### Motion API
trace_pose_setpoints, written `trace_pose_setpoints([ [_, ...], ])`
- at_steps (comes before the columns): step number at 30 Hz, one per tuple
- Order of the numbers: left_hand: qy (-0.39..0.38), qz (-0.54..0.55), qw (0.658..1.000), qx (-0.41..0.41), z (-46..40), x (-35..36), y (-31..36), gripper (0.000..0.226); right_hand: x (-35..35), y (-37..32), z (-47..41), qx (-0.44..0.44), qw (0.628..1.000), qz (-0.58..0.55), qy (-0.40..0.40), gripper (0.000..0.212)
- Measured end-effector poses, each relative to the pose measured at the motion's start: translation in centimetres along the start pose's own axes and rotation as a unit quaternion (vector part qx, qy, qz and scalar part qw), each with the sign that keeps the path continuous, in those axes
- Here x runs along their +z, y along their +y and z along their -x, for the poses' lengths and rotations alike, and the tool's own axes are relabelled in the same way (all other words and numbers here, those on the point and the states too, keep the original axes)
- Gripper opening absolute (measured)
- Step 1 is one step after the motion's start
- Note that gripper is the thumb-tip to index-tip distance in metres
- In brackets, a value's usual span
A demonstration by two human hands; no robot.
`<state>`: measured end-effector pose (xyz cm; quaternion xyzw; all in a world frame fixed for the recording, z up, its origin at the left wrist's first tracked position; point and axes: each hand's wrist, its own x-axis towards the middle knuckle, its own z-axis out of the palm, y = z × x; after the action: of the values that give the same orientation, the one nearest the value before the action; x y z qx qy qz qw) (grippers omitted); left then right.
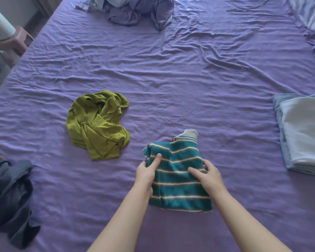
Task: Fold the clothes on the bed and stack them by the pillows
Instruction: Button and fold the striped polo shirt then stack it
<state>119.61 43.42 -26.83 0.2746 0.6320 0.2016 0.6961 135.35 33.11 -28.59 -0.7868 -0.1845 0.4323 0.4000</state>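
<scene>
Both my hands are on the folded teal knit shirt with white-and-tan stripes [178, 179]. My left hand [147, 172] grips its left edge, thumb lying on top and fingers tucked out of sight underneath. My right hand [210, 174] holds the right edge the same way, thumb across the stripes. The shirt's pale collar pokes out at the far end, and the whole bundle sits in the near middle of the wrinkled purple bed sheet [171, 79].

Just to the left of it, not touching, there's a crumpled olive-green top [98, 124]. At the left edge lies a dark navy garment in a heap [9, 193]. On the right edge sits a neat stack of folded pale blue and white clothes [304, 133], with a striped pillow [311, 13] in the far right corner. A bluish-grey rumpled pile [133, 11] lies at the far end.
</scene>
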Motion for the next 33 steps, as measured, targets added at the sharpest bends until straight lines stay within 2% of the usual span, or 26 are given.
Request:
trace_pose_setpoints([
  [5, -0.079, 0.005, 0.997, 0.026, 2.0, 2.7, 0.3, 0.037, -3.3, -1.1, 0.5, 0.029, 0.989, -0.144, -0.01, 0.026],
  [9, -0.115, -0.003, 0.992, 0.06, 3.3, 6.5, 0.9, 0.043, -8.5, -1.8, 0.2, 0.035, 0.982, -0.188, -0.001, 0.029],
  [13, -0.134, -0.024, 0.987, 0.088, 4.4, 12.6, 1.2, 0.043, -15.7, -2.3, -0.3, -0.002, 0.975, -0.223, 0.023, 0.026],
  [21, -0.219, -0.126, 0.959, 0.127, 7.4, 28.9, 1.3, 0.027, -32.5, -3.0, -2.7, -0.063, 0.972, -0.208, 0.093, 0.016],
  [27, -0.262, -0.17, 0.94, 0.139, 8.1, 41.0, 0.8, 0.035, -43.4, -1.5, -6.2, -0.08, 0.966, -0.197, 0.145, 0.016],
  [31, -0.236, -0.2, 0.935, 0.171, 6.6, 47.1, -0.7, 0.042, -47.7, 1.3, -9.9, -0.078, 0.967, -0.177, 0.165, 0.022],
  [33, -0.207, -0.232, 0.933, 0.179, 5.5, 48.6, -2.0, 0.039, -48.5, 3.4, -11.6, -0.055, 0.974, -0.143, 0.165, 0.041],
])
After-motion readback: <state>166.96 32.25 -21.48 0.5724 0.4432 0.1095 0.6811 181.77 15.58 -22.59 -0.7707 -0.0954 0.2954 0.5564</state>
